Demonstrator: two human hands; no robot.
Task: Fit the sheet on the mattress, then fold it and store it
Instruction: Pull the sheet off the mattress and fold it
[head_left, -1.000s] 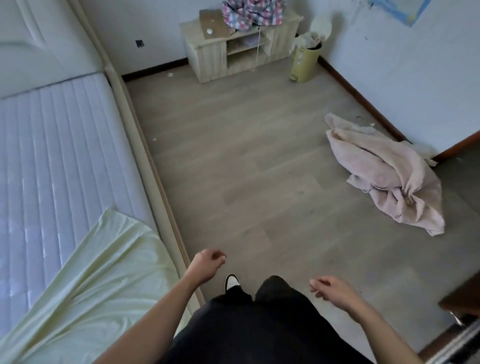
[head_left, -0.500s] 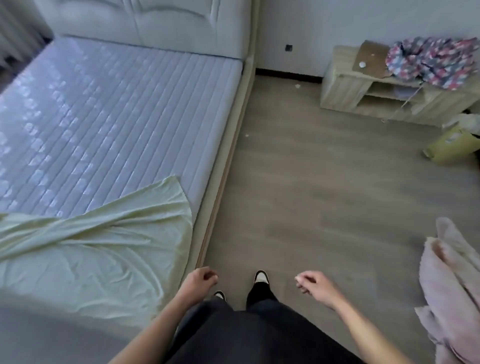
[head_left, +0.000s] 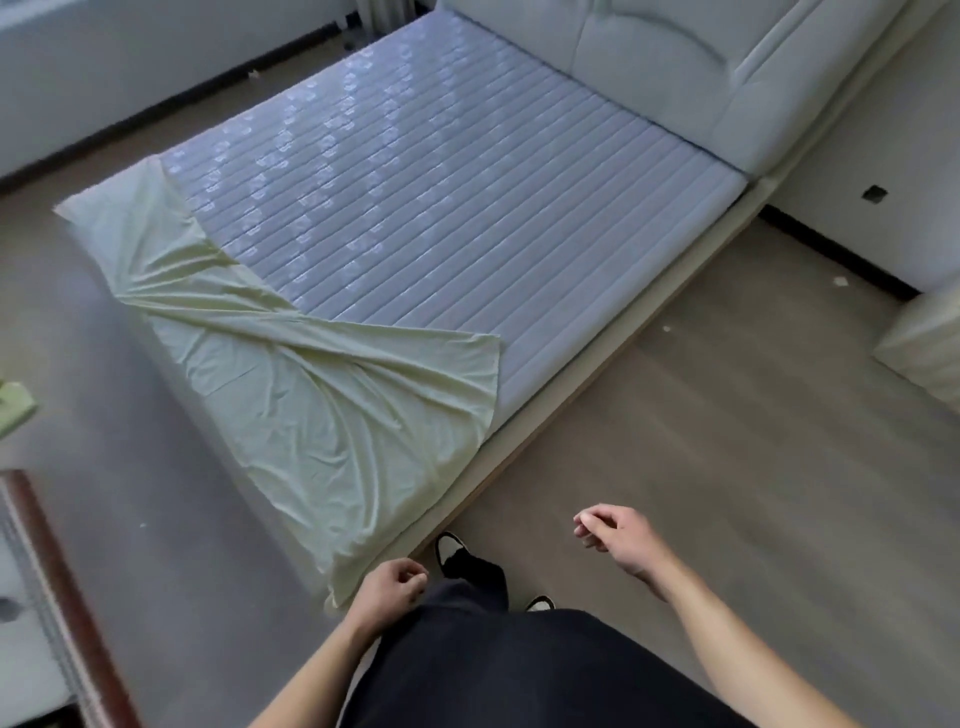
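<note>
A pale yellow-green sheet (head_left: 322, 410) lies wrinkled over the foot end of the quilted white mattress (head_left: 441, 197), pulled over the two foot corners and loose toward the middle. The rest of the mattress is bare up to the padded headboard (head_left: 675, 67). My left hand (head_left: 389, 592) hangs loosely curled just right of the near sheet corner, touching nothing. My right hand (head_left: 618, 538) is loosely curled over the floor, holding nothing.
The low bed frame edge (head_left: 587, 384) runs diagonally beside my feet (head_left: 452, 553). Wood floor (head_left: 753, 467) stretches to the right. A pale cabinet corner (head_left: 924, 343) sits at the right edge. A dark wood-edged piece of furniture (head_left: 47, 597) stands at the lower left.
My view has swung left from the floor and the pink cloth to the whole bed. Both hands stay curled and empty in front of me.
</note>
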